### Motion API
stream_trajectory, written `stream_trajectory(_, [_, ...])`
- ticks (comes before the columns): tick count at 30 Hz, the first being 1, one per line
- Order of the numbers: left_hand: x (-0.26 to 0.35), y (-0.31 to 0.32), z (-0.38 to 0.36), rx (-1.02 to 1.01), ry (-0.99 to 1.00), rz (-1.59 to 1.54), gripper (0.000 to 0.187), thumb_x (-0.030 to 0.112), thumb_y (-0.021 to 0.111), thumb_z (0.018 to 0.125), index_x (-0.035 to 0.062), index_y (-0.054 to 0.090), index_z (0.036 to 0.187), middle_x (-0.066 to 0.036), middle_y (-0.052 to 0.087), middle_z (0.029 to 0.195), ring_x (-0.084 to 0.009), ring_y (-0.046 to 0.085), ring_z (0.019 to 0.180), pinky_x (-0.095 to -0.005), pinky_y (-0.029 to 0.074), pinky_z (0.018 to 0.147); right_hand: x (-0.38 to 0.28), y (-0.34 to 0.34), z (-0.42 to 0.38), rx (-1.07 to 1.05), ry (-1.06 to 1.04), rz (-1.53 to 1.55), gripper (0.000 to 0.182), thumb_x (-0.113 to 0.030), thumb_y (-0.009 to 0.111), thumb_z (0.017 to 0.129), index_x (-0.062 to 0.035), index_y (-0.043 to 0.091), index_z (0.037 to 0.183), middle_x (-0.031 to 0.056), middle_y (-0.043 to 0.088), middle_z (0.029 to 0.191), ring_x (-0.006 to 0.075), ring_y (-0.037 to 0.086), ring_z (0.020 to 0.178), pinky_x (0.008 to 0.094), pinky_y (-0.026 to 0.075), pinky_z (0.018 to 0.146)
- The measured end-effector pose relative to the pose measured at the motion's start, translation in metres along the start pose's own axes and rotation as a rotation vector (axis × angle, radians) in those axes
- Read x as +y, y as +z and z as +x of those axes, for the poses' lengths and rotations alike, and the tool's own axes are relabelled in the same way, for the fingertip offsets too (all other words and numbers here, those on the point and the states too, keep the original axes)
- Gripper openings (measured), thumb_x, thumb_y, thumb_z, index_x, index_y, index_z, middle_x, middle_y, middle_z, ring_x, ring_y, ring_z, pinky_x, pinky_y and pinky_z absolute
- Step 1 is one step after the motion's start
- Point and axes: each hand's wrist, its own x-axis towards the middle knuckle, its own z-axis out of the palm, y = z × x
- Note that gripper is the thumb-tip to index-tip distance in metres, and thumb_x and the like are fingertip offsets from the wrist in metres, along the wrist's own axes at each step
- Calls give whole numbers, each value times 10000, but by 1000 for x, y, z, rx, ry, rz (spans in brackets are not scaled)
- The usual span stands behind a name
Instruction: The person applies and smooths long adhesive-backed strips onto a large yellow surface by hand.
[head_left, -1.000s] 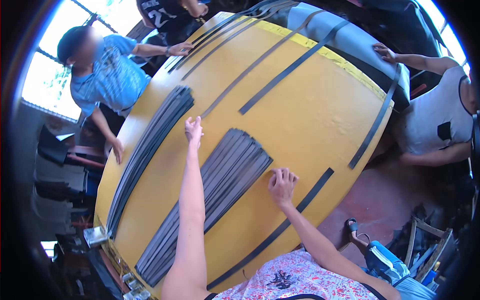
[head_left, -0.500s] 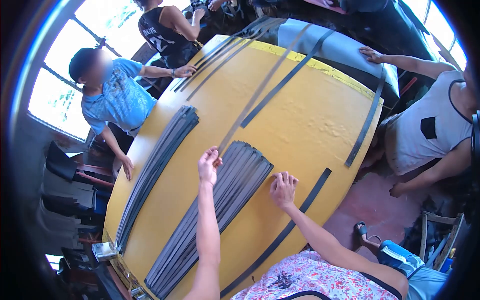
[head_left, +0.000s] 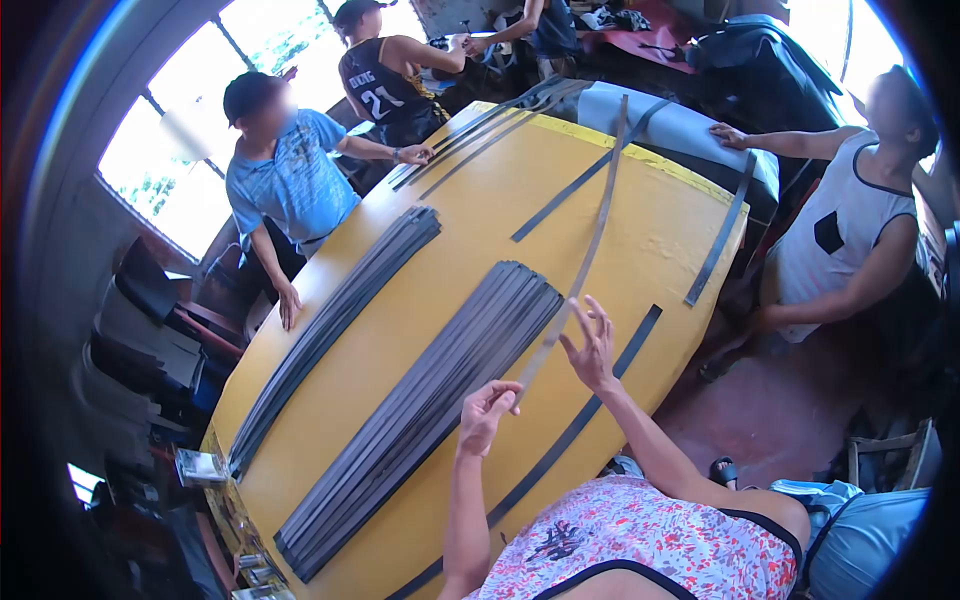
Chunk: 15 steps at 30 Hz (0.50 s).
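My left hand [head_left: 488, 417] pinches the near end of a long, thin grey strip [head_left: 596, 238] that runs away from me across the yellow table [head_left: 470, 225]. Fingers spread, my right hand [head_left: 592, 348] is beside that strip, its fingertips right at the strip's edge. Just left of both hands lies a fanned bundle of grey strips [head_left: 430, 410] on the tabletop. A single dark strip [head_left: 575, 450] rests to the right of my hands, along the table's near right side.
Farther left is a second strip bundle [head_left: 335, 325]. Other dark strips [head_left: 572, 192] lie toward the far end, near a grey sheet roll [head_left: 665, 118]. A person in blue [head_left: 290, 175] stands at the left edge, another in white [head_left: 850, 235] at the right. A metal clamp [head_left: 200, 467] sits at the near-left corner.
My left hand has moved right and nearer to me, swinging the held strip off the bundle's side toward the right. My right hand has lifted from the table with fingers spreading. The view has shifted.
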Motion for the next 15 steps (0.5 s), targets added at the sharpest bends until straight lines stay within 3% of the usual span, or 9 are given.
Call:
stream_trajectory(2, [-1,-8,-27,-5,20,-55,155,39,600,964,-48,681,1064,-56,670,908,-133,636,776,-266,510,755,-19,-22,-5,-202,-378,-124,455,-142,762,821,-135,671,1267,76,631,1284,262,596,1127,398,449,960])
stream_trajectory(3, [-3,-14,-40,-19,33,-102,150,45,602,967,-48,687,1049,-58,670,917,-139,639,780,-269,511,755,-23,-25,-12,-208,-379,-127,455,-142,762,821,-135,671,1267,76,631,1284,262,596,1127,398,449,960])
stream_trajectory(5, [-9,-33,-59,-43,81,-169,217,97,623,976,-35,655,1145,-70,675,949,-154,644,773,-285,514,757,-38,-27,-23,-481,-405,114,250,-135,734,845,-132,749,1094,50,719,1095,234,658,1000,375,474,921])
stream_trajectory(6, [-11,-43,-66,-41,179,-414,317,138,649,970,-23,599,1239,-72,675,990,-144,644,829,-285,521,777,-52,-27,-30,-481,-350,135,203,-149,724,860,-140,753,1060,33,743,941,233,684,901,378,514,842])
stream_trajectory(7, [-14,-51,-71,-36,277,-660,435,179,675,964,-10,543,1333,-75,674,1031,-133,644,885,-285,528,797,-69,-29,-32,-484,-349,130,203,-149,724,860,-140,753,1060,33,743,941,233,684,901,378,514,842])
stream_trajectory(8, [-19,-58,-73,-34,277,-665,435,179,675,964,-10,543,1333,-75,674,1031,-133,644,885,-285,528,797,-86,-31,-33,-507,-302,170,209,-145,720,866,-142,749,1073,40,742,960,240,686,874,378,530,788])
stream_trajectory(10, [-29,-72,-70,193,339,-469,609,218,701,947,6,412,1440,-74,658,1096,-176,639,996,-338,522,888,-126,-36,-30,-540,-281,271,226,-143,699,895,-137,733,1119,63,734,947,252,693,822,379,561,659])
stream_trajectory(14, [-41,-38,-54,147,366,-122,670,174,733,914,28,378,1463,-71,657,1126,-218,629,1046,-352,486,952,-200,-41,-26,-636,-226,501,225,-143,684,917,-131,719,1139,77,725,911,222,700,810,356,567,654])
stream_trajectory(15, [-36,-21,-52,168,408,-100,614,140,744,895,32,444,1420,-70,666,1128,-218,624,1054,-349,474,957,-211,-37,-26,-654,-255,564,228,-128,679,918,-136,724,1141,72,729,887,203,697,783,340,565,662])
